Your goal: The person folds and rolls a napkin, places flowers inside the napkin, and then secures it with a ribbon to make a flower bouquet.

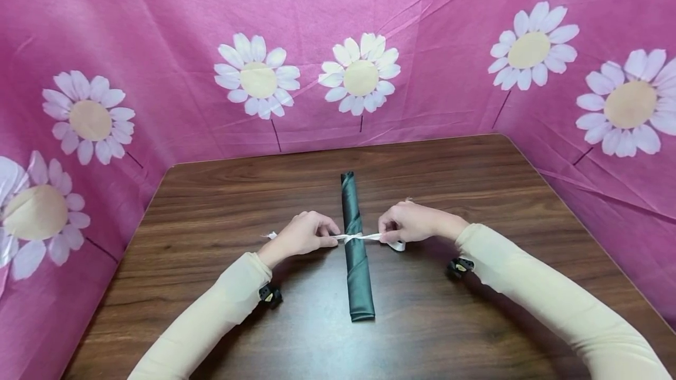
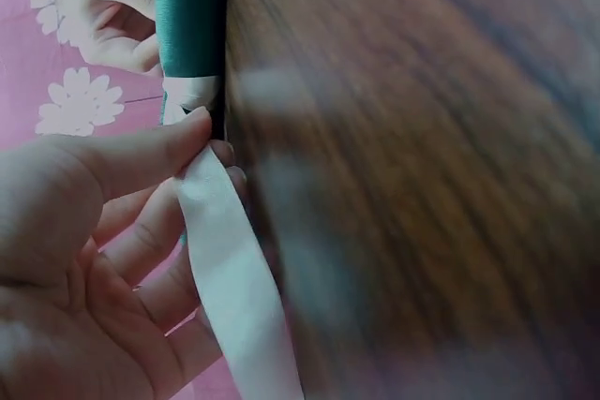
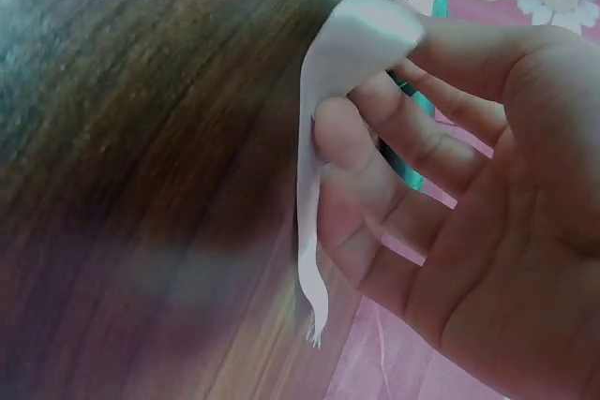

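Observation:
A rolled dark green satiny cloth [image 1: 360,286] lies lengthwise on the wooden table, pointing away from me. Around its middle goes a white ribbon [image 1: 372,237], crossed over itself on top of the roll. My left hand [image 1: 303,233] pinches one ribbon end between thumb and fingers, close to the roll's left side; in the left wrist view the ribbon tail [image 2: 239,278] hangs down past the palm. On the other side my right hand [image 1: 409,221] pinches the opposite end. Its tail [image 3: 309,203], frayed at the tip, drapes over the fingers in the right wrist view.
The brown wood-grain table [image 1: 237,192] stretches out on both sides of the roll. A pink cloth with white daisies [image 1: 317,4] hangs behind the table and along its sides. Small black devices [image 1: 271,295] are strapped at both wrists.

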A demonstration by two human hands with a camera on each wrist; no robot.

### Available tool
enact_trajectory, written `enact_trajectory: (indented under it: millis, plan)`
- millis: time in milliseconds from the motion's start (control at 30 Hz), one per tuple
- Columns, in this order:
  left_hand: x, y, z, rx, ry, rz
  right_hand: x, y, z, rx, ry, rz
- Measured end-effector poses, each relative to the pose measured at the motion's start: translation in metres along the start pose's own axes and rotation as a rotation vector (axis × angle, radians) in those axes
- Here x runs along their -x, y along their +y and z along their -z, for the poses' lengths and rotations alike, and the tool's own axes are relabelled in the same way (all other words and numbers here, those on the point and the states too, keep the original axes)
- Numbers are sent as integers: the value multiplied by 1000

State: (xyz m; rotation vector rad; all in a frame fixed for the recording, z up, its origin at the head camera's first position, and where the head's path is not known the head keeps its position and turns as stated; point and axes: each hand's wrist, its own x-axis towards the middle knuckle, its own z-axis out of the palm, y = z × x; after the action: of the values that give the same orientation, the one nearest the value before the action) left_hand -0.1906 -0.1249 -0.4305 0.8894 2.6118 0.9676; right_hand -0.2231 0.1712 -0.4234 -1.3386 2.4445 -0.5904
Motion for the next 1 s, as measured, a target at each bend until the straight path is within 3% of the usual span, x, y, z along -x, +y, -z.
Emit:
enact_trajectory:
  millis: [167, 333, 567, 800, 1000]
  plan:
    - [1, 4, 0, 72, -32, 29, -1, -6, -6, -43, 77, 41]
    - [0, 11, -2, 97, -26, 47, -7, -15, -16, -73, 104, 21]
    - [0, 13, -4, 135, -4, 70, -14, -23, -24, -52, 105, -16]
    - [-2, 11, -7, 179, -6, 124, -11, -20, -21, -159, 108, -7]
    - [-7, 14, -9, 164, -5, 133, -10, -14, -19, -187, 109, 14]
